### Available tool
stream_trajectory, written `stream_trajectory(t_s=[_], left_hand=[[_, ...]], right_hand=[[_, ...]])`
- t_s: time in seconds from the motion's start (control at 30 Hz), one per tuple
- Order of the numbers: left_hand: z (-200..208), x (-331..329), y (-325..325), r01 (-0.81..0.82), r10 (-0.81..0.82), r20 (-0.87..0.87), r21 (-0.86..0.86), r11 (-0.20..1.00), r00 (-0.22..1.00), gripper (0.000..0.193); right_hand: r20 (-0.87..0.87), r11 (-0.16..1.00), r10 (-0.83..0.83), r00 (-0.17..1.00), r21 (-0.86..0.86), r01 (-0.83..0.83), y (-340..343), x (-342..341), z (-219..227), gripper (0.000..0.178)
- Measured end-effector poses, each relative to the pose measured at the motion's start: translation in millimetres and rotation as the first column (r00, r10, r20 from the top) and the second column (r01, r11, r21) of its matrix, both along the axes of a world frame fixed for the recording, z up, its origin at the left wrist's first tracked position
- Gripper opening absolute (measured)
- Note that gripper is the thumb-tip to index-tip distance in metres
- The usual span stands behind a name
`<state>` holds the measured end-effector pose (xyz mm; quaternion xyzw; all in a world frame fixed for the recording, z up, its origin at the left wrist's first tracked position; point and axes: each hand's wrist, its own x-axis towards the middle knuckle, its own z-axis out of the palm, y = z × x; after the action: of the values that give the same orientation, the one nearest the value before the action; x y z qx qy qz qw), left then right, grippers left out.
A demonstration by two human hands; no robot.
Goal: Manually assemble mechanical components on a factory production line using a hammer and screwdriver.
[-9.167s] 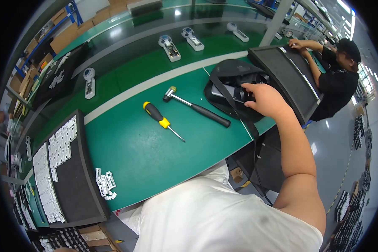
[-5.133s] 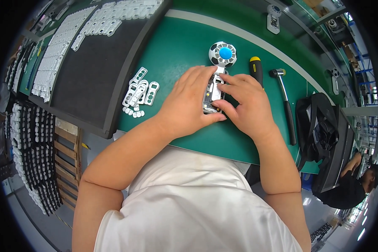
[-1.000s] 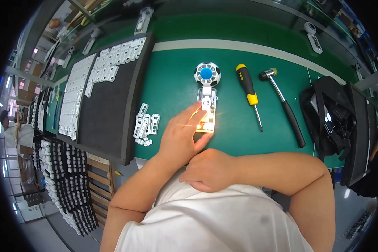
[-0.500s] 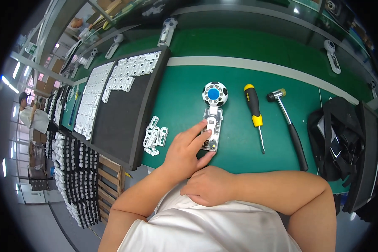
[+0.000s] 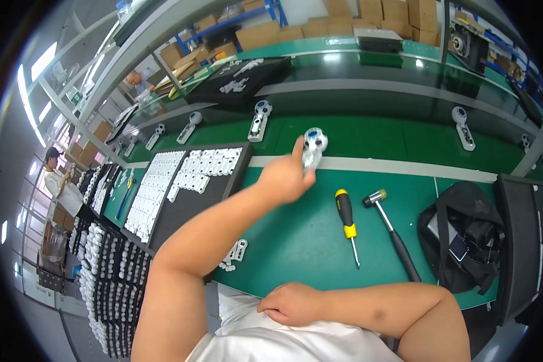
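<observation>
My left hand reaches out to the near border of the green conveyor, closed around a soccer-ball-headed handheld device. The ball end, black and white with a blue centre, points away from me; my fingers cover part of the clear body. Low in front of my white shirt rests my right hand, its fingers curled with nothing seen in them. To the right on the green table lie a yellow-and-black screwdriver and a black-handled mallet. Small white plastic parts show partly behind my left forearm.
A black foam tray with rows of white parts stands at the left. Similar devices are spaced along the conveyor. A black bag sits at the right. A person stands far left beside stacked trays of white parts.
My left hand has lifted the device off the table and carried it forward to the conveyor's edge. My right hand stays at my lap. The view has tilted up.
</observation>
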<state>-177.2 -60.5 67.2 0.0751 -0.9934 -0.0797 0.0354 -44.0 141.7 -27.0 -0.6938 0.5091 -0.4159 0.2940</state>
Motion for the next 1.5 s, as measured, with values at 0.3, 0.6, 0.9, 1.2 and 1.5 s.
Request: stream_trajectory(t_s=[0.3,0.6,0.9,1.2,1.5], left_hand=[[63.4,-41.7,-4.7,0.243,-0.175,-0.430,0.110,0.964,0.886,0.048],[187.1,137.2,46.0,0.518,-0.270,-0.877,-0.029,0.855,0.397,0.072],[145.1,155.4,41.9,0.608,-0.161,-0.951,0.036,0.793,0.265,0.069],[197.7,141.0,32.6,0.587,-0.309,-0.951,-0.235,0.775,0.028,0.067],[392.4,192.2,-6.0,0.133,-0.481,-0.658,-0.659,0.741,-0.579,0.064]], right_hand=[[0.136,1.000,0.007,0.991,0.010,-0.008,-0.5,-2.8,9.0,0.021],[0.146,0.999,0.015,0.989,0.031,-0.020,-0.1,-9.9,2.7,0.020],[0.094,1.000,0.016,0.995,0.009,-0.017,-11.7,-8.0,6.2,0.018],[0.021,0.993,0.047,0.999,-0.107,-0.045,-9.5,-13.9,-2.5,0.011],[-0.245,0.923,-0.131,0.961,0.324,0.209,4.2,0.0,24.7,0.027]])
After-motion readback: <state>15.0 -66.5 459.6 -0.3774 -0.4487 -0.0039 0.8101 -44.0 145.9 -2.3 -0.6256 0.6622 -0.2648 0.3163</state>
